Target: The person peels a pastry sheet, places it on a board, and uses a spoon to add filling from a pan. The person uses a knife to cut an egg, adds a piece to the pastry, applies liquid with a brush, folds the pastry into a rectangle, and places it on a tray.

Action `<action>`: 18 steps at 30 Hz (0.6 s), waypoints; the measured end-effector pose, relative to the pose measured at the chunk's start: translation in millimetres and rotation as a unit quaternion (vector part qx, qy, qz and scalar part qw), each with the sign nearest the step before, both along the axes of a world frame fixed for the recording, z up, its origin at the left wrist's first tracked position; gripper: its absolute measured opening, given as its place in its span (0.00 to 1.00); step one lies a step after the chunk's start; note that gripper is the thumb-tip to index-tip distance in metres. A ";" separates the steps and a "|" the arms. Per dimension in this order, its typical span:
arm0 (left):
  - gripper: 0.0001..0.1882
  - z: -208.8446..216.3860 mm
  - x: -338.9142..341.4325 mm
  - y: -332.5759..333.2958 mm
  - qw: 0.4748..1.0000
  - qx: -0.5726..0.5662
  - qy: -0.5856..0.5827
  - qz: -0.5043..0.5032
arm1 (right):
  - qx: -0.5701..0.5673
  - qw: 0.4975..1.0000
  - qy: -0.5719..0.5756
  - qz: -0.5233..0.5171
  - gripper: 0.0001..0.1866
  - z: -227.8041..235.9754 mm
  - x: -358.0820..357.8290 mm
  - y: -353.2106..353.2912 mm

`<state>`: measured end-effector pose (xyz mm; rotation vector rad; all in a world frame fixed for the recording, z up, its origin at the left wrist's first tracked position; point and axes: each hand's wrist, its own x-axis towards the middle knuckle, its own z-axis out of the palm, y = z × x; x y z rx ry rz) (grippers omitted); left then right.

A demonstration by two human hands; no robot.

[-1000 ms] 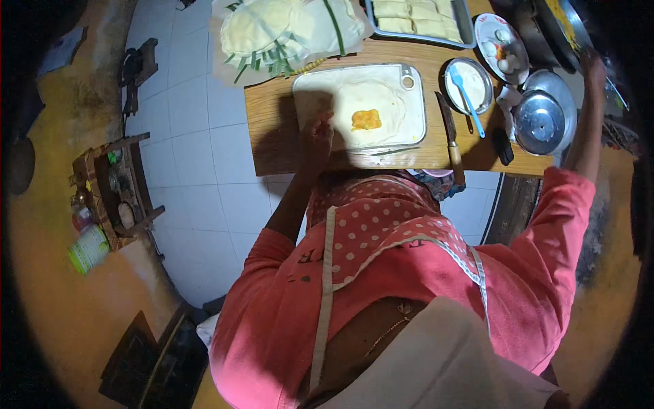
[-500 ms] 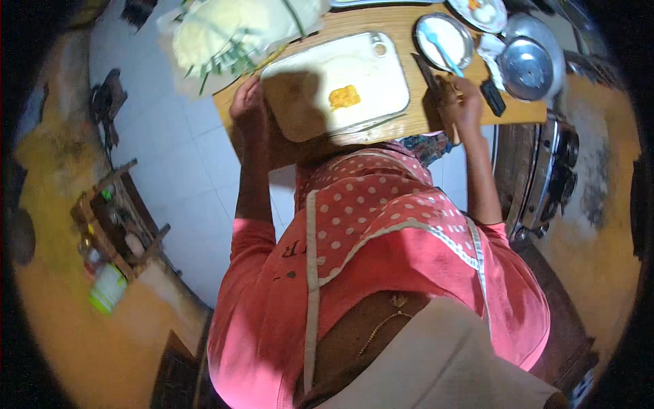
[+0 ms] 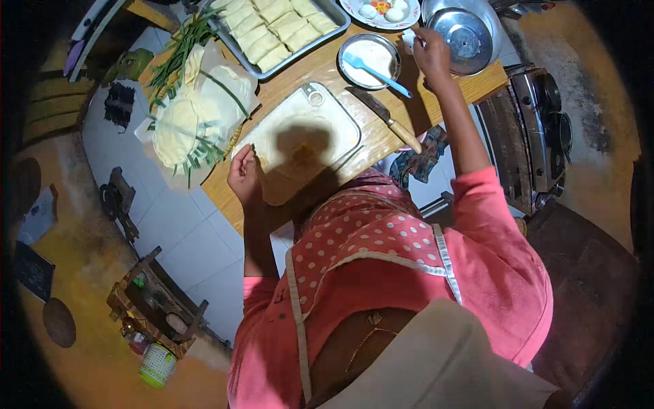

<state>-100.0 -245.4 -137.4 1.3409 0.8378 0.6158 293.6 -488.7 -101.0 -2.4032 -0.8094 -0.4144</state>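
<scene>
My left hand (image 3: 244, 174) is at the left edge of a white cutting board (image 3: 343, 133), its fingers curled against the rim. An orange filling (image 3: 302, 154) sits on the board, mostly in a shadow. My right hand (image 3: 433, 60) reaches to the back right, fingers closed on a crumpled white cloth (image 3: 409, 41) beside a metal bowl (image 3: 460, 42). Right of the board lies a knife (image 3: 385, 117) with a wooden handle, touched by neither hand. Behind it stands a round metal dish (image 3: 349, 49) of white paste with a blue spoon (image 3: 378, 76) in it.
A tray (image 3: 255, 68) of folded pastry parcels stands at the back. Beside it, a plate (image 3: 402, 22) carries eggs and some orange filling. Flat dough sheets (image 3: 178, 133) with green leaf strips lie at the left. A stove (image 3: 535, 129) is on the right; the wooden table's (image 3: 235, 204) front edge is near me.
My right hand has left the knife and moved away to the back, onto the white cloth. The view has turned and shifted, bringing the tray of parcels into sight. My left hand stays by the board.
</scene>
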 end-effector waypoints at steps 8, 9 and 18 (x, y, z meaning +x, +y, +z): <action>0.16 -6.3 -4.0 -13.8 0.999 -0.009 0.037 0.015 | -0.161 0.978 -0.039 0.125 0.15 -41.8 99.6 79.3; 0.15 -6.4 -0.4 -17.0 1.000 -0.010 0.015 0.012 | -0.146 0.975 -0.041 0.160 0.16 -48.3 111.9 80.6; 0.12 -22.2 -16.5 -26.0 0.998 -0.001 0.042 0.056 | -0.274 0.945 -0.018 0.178 0.17 -44.1 137.1 84.1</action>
